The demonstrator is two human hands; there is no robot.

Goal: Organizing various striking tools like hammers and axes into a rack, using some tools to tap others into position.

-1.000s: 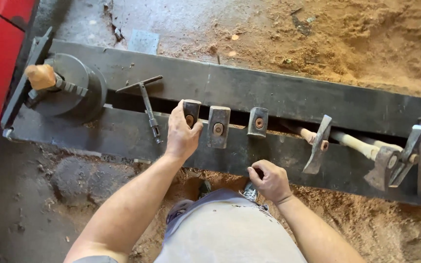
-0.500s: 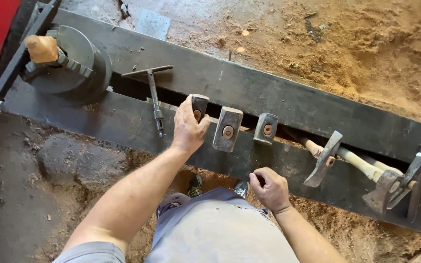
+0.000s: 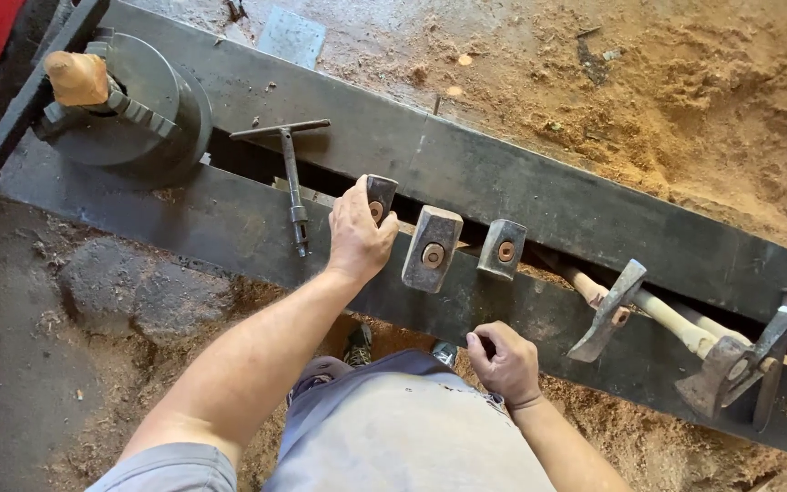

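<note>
Sawdust floor, long black steel lathe bed (image 3: 539, 196). Left hand (image 3: 357, 232) stays put, fingers wrapped round leftmost grey steel hammer head (image 3: 379, 197). Right hand (image 3: 503, 363) unmoved, fingers curled, empty.

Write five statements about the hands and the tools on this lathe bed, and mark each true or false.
1. The left hand grips the leftmost hammer head. True.
2. The right hand holds an axe. False: it is a loose fist at the near edge of the lathe bed, holding no tool that shows.
3. Three hammer heads stand in a row in the bed's gap. True.
4. The T-handled key is plugged into the chuck. False: it lies loose across the gap.
5. The chuck is empty. False: it clamps a wooden piece.
</note>
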